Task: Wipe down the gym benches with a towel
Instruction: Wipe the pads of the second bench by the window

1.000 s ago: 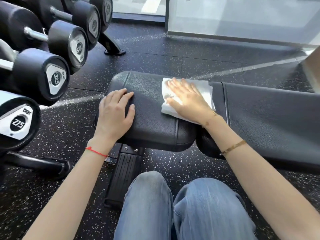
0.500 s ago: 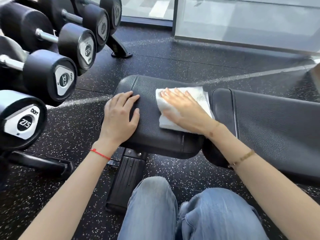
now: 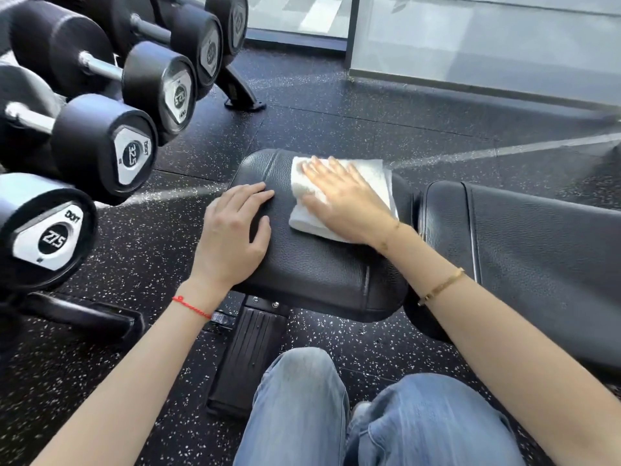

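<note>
Towel (image 3: 373, 176) near "27.5" dumbbell (image 3: 47, 230)

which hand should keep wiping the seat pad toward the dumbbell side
Right. The right hand lies flat on the towel atop the seat pad; the left hand rests bare on the pad's edge, bracing.

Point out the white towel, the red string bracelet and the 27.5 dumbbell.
white towel (image 3: 376, 173): head view, bare far right part beyond the fingers.
red string bracelet (image 3: 191, 307): head view, cord across the left wrist.
27.5 dumbbell (image 3: 50, 237): head view, silver end plate by the number.
</note>
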Demonstrator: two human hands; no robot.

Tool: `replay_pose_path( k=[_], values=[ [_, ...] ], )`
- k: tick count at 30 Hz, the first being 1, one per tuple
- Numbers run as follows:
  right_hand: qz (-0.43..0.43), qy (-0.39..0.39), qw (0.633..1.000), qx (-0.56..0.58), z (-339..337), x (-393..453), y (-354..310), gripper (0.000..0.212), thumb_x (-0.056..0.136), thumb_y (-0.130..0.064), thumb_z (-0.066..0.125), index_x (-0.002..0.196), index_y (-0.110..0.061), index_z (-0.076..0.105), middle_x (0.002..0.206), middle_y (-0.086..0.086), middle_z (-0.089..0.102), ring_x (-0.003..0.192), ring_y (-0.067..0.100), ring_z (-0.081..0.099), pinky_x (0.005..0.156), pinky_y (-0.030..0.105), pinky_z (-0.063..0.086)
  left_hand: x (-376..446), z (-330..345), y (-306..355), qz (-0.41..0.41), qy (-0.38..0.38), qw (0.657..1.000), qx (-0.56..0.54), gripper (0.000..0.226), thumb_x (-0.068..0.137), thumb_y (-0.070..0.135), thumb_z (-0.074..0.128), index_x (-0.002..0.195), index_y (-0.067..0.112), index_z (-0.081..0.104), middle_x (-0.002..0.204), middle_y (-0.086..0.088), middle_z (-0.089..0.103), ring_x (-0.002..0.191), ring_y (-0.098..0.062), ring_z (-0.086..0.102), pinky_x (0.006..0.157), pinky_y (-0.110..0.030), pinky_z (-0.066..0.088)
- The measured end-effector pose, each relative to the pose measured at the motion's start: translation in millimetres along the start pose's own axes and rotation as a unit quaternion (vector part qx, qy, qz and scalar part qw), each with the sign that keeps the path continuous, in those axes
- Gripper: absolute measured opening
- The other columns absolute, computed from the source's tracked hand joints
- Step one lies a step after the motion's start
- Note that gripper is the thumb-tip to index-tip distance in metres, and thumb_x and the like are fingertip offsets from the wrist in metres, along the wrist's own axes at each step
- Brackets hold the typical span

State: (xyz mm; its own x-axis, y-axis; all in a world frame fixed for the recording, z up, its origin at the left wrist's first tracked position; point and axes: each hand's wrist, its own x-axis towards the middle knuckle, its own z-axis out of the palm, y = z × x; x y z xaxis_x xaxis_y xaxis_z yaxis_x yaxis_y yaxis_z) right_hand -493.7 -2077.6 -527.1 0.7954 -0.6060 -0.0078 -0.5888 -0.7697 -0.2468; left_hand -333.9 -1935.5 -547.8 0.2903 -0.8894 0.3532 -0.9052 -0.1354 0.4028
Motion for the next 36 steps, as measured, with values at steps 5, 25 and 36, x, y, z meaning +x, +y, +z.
replay_pose_path(
  k=[5, 25, 36],
  values=[
    [-0.077, 0.024, 0.996, 0.037, 6.1, -60.0, 13.2, 0.062, 0.101, -0.052, 0.032, 0.156, -0.024, 0.026, 0.163, -0.003, 0.024, 0.151, 0.016, 0.014, 0.123, 0.035, 0.005, -1.0, 1.7, -3.1, -0.004, 0.015, 1.000, -0.022, 0.041, 0.090, 0.020, 0.049, 0.130, 0.014, 0.060, 0.140, 0.001, 0.056, 0.134, -0.020, 0.047, 0.115, -0.043, 0.032],
    [0.006, -0.006, 1.000, -0.004, -1.0, 4.2, 13.9, 0.057, 0.105, -0.043, 0.026, 0.158, -0.029, 0.012, 0.166, -0.007, 0.010, 0.153, 0.017, 0.005, 0.122, 0.035, 0.000, -7.0, -1.6, -8.5, -0.043, 0.040, 0.998, 0.007, 0.037, 0.092, 0.016, 0.053, 0.128, 0.014, 0.061, 0.136, -0.001, 0.058, 0.131, -0.019, 0.048, 0.112, -0.044, 0.036],
    [-0.131, -0.019, 0.991, 0.022, 7.6, 31.2, -14.6, 0.057, 0.101, -0.038, 0.041, 0.156, -0.028, 0.026, 0.162, -0.003, 0.027, 0.151, 0.022, 0.017, 0.123, 0.042, 0.009, -8.9, 2.8, -14.3, -0.066, 0.089, 0.992, -0.064, 0.037, 0.088, 0.016, 0.047, 0.121, 0.010, 0.063, 0.128, -0.003, 0.061, 0.123, -0.018, 0.049, 0.111, -0.023, 0.034]
  ],
)
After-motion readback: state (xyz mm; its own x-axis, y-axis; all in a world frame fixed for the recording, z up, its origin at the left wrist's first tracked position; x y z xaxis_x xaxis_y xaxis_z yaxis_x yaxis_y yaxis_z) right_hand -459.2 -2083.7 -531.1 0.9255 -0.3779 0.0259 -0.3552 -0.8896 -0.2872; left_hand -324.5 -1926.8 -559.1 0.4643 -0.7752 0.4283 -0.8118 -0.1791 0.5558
